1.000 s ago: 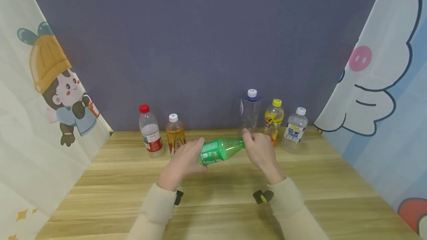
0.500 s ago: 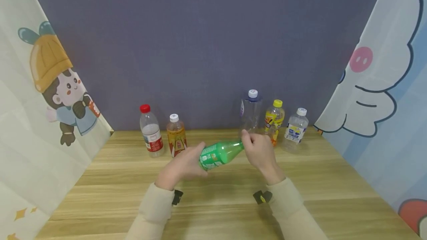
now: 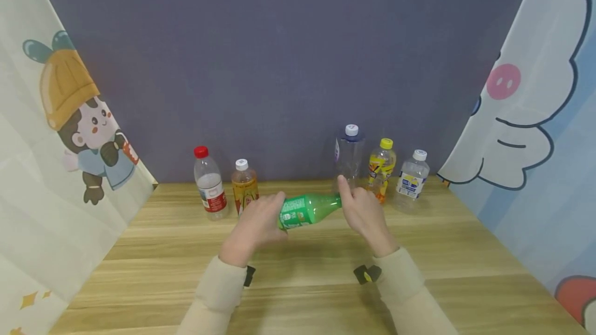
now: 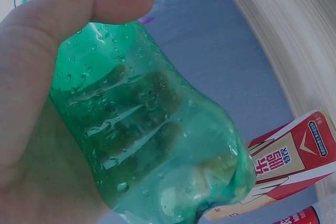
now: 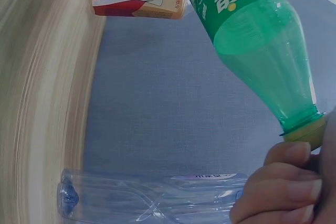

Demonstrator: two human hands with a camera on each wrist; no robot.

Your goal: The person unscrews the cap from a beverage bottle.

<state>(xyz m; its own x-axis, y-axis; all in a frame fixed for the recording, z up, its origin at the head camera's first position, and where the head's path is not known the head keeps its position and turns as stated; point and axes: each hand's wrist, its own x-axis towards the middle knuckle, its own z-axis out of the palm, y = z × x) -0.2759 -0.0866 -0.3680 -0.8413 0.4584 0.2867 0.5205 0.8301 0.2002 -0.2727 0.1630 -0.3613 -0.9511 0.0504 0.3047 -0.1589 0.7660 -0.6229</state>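
A green plastic bottle [image 3: 311,209] is held tilted above the table, its neck pointing right. My left hand [image 3: 258,224] grips it around the lower body; in the left wrist view the fingers show through the clear green wall, and droplets dot the bottle [image 4: 152,129]. At the other end, my right hand [image 3: 365,215] has its fingers on the yellowish cap [image 5: 307,132], with the thumb extended upward in the head view. The cap sits on the neck in the right wrist view. The bottle's base is hidden by the left hand in the head view.
Behind the left hand stand a red-capped bottle [image 3: 211,190] and an amber, white-capped bottle [image 3: 244,187]. Back right are a tall clear bottle [image 3: 349,159], a yellow-capped bottle [image 3: 382,169] and a white-capped bottle [image 3: 412,182]. A dark panel [image 3: 279,66] backs the wooden table [image 3: 153,273].
The left hand and the bottle's body dipped slightly half a second ago and have risen again, the label turning a little. The right thumb is now straighter, with that hand staying at the cap.
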